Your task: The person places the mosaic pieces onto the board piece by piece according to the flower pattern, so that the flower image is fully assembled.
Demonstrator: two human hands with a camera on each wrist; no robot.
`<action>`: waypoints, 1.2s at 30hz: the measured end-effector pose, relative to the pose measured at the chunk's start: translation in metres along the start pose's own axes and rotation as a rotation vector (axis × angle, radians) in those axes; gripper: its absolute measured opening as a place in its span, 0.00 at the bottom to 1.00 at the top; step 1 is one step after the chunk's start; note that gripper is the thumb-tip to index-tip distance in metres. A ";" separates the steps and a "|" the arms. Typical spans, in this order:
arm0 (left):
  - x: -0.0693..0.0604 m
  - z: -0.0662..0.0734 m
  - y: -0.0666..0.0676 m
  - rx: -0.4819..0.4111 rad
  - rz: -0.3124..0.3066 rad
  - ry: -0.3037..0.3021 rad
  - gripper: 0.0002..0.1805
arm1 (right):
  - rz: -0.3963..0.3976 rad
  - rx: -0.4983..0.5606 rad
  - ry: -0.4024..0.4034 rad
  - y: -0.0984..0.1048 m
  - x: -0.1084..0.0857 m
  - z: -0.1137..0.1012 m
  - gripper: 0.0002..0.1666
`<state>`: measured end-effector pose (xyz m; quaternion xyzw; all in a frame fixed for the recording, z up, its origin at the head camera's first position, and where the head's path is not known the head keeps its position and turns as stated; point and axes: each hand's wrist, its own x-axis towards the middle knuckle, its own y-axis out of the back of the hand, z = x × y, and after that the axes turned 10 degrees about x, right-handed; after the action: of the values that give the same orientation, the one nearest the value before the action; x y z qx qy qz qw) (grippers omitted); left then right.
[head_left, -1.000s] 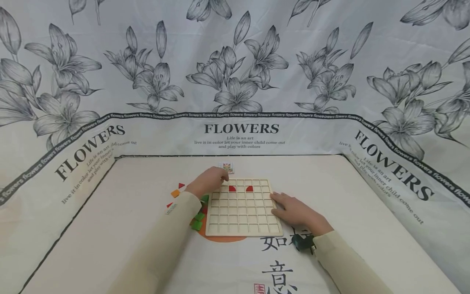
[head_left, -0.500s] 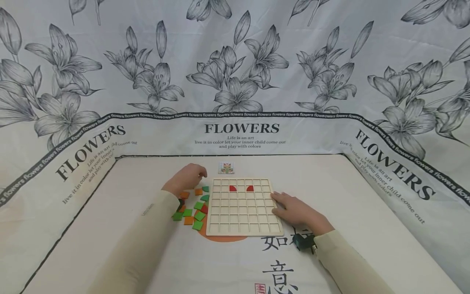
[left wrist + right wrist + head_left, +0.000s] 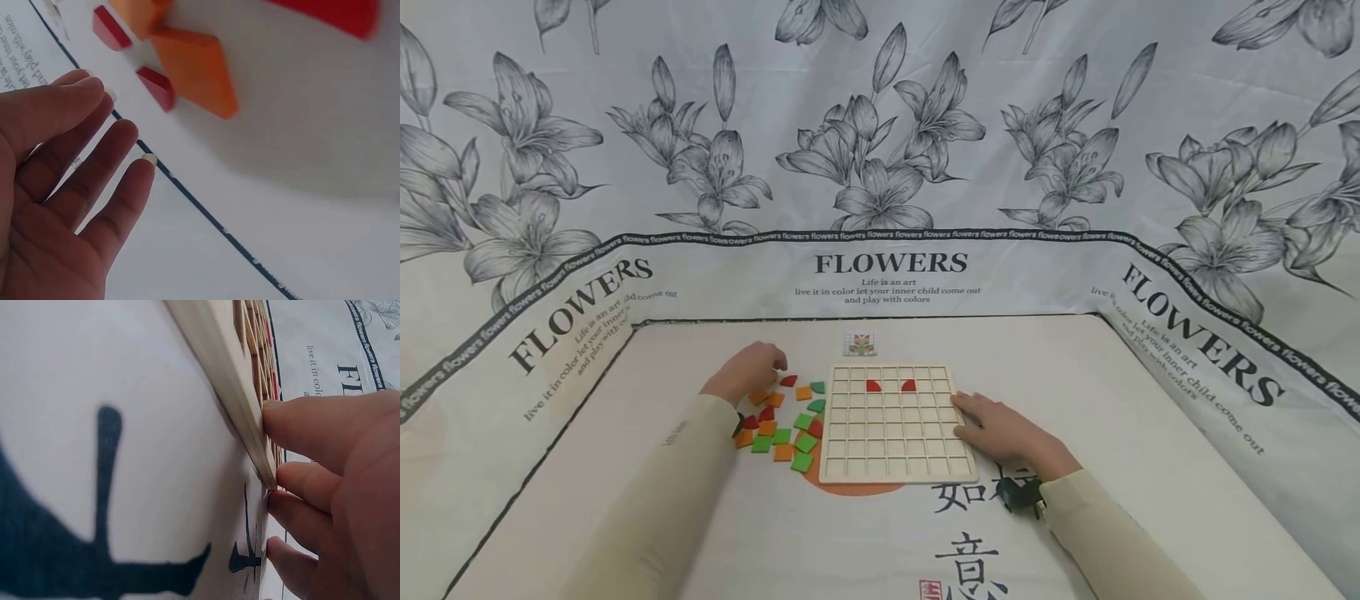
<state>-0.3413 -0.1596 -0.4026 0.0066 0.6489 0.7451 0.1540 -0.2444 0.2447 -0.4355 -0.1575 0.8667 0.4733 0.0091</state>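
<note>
The wooden grid board (image 3: pixel 898 423) lies flat, with red quarter-round pieces (image 3: pixel 873 386) (image 3: pixel 908 386) in two cells of its upper part. My left hand (image 3: pixel 747 371) hovers left of the board, above the loose pieces, near a red piece (image 3: pixel 787 381). In the left wrist view that hand (image 3: pixel 78 181) has loosely bent fingers and no piece visible between them; an orange piece (image 3: pixel 197 72) lies beyond. My right hand (image 3: pixel 1009 429) rests at the board's right edge. The right wrist view shows its thumb and fingers (image 3: pixel 306 425) touching the board's rim (image 3: pixel 222 381).
Loose green (image 3: pixel 802 462), orange (image 3: pixel 783 452) and red (image 3: pixel 815 428) pieces lie scattered left of the board. A small patterned card (image 3: pixel 860 343) lies behind the board. A flower-printed cloth (image 3: pixel 891 275) rises at the back of the table.
My left hand has moved left, from the board's upper left corner to above the loose pieces, uncovering the card and more pieces. My right hand has stayed at the board's edge.
</note>
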 end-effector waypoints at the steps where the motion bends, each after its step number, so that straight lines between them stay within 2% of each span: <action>1: -0.001 -0.002 0.000 0.001 -0.002 0.002 0.13 | 0.001 0.000 0.001 0.000 0.000 0.000 0.37; 3: -0.001 -0.007 -0.001 0.014 -0.002 -0.008 0.13 | 0.002 0.003 0.000 0.000 0.000 0.001 0.37; 11: -0.002 -0.020 -0.002 -0.010 -0.047 0.014 0.15 | 0.004 -0.005 0.002 0.000 0.002 0.002 0.37; 17: -0.001 -0.021 -0.003 -0.015 -0.068 0.019 0.15 | 0.009 -0.011 -0.004 0.000 0.001 0.002 0.36; 22: -0.002 -0.020 -0.001 -0.025 -0.074 0.049 0.14 | 0.012 -0.008 0.001 0.000 0.000 0.001 0.36; 29: 0.003 -0.025 -0.002 0.003 -0.081 0.041 0.11 | 0.016 -0.010 0.001 -0.001 -0.001 0.001 0.36; 36: 0.005 -0.028 -0.002 -0.003 -0.094 0.059 0.10 | 0.014 -0.007 -0.003 -0.001 -0.002 -0.001 0.37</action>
<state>-0.3516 -0.1853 -0.4095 -0.0460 0.6517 0.7378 0.1694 -0.2422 0.2443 -0.4357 -0.1509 0.8660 0.4767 0.0064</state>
